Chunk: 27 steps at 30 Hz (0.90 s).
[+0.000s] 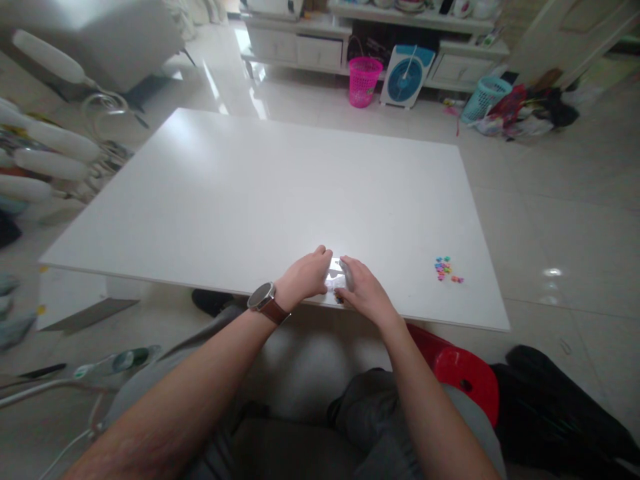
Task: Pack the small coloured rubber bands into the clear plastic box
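Close to the front edge of the white table (280, 193), a small shiny, clear-looking case (336, 275) lies between my two hands. My left hand (307, 272), with a watch (261, 297) on its wrist, grips the left side of the case. Around the right side curl the fingers and thumb of my right hand (365, 287). A tiny dark thing (339, 299) shows below my right thumb; its kind is too small to make out. To the right on the tabletop lies a loose cluster of small bright-coloured pieces (443, 269).
A red plastic stool (467, 377) stands under the table's right front edge. White chairs (55, 140) are at the left. Beyond the table are a pink basket (364, 83), a blue-and-white fan (406, 75) and a low cabinet (320, 50).
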### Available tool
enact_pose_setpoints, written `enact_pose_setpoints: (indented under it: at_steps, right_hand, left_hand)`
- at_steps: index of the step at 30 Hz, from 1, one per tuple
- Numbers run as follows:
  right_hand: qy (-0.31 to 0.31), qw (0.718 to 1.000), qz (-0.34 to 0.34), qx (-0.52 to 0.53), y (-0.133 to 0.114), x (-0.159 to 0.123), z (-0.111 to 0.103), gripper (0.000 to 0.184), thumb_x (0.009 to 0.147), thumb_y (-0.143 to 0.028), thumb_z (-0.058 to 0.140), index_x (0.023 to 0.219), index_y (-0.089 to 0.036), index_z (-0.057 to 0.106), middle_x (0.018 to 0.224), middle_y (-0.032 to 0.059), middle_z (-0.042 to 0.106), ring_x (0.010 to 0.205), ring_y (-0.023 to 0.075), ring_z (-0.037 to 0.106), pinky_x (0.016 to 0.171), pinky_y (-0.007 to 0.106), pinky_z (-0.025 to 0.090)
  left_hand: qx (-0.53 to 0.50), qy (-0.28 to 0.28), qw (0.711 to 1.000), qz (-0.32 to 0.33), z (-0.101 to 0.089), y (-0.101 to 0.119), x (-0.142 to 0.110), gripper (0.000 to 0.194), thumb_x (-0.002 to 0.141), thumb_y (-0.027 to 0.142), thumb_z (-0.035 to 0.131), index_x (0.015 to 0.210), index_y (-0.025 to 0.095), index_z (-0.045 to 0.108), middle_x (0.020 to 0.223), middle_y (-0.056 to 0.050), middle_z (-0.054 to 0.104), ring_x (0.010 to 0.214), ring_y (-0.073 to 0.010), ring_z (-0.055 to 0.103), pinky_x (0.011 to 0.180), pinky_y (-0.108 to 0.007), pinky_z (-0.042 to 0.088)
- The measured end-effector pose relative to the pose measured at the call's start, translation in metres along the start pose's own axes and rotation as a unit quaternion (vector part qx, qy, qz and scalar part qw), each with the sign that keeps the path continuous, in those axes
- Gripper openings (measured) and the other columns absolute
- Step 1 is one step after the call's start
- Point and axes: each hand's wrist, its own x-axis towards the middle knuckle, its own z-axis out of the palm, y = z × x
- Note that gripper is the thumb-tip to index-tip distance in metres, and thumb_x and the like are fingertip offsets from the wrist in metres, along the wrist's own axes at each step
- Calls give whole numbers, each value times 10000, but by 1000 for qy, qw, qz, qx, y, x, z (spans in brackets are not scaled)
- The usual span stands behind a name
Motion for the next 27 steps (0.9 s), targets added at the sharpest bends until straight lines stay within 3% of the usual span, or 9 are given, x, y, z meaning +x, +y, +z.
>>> enact_pose_setpoints:
  at_steps: [11, 19, 27]
  right_hand:
    - [-1, 1000, -3, -16, 0, 1, 2, 697, 822, -207, 700, 1470, -197, 442, 1472, 167, 526, 1380, 310, 486, 1193, 537, 381]
    - [13, 1000, -16, 1, -2, 3, 0, 719, 784, -194, 742, 1447, -225, 468, 1437, 139, 548, 1347, 306, 507, 1178, 534, 394]
    - [13, 999, -17, 35, -6, 4, -6, 683, 769, -146, 715, 1412, -224, 498, 1364, 114, 595, 1278, 279, 559, 1126, 465, 447]
  left_hand:
    - [-29, 15, 999, 6, 3, -2, 0, 300, 779, 143, 724, 1031, 160, 561, 1154, -130, 582, 946, -228, 654, 871, -361, 561]
    - [-13, 10, 1000, -3, 3, 5, -2, 290, 802, 98, 676, 1054, 156, 546, 1159, -126, 583, 974, -230, 658, 843, -337, 560]
    - [-3, 13, 1000, 13, 12, 3, 1, 331, 805, 87, 670, 1098, 145, 530, 1186, -134, 561, 941, -212, 657, 835, -323, 556]
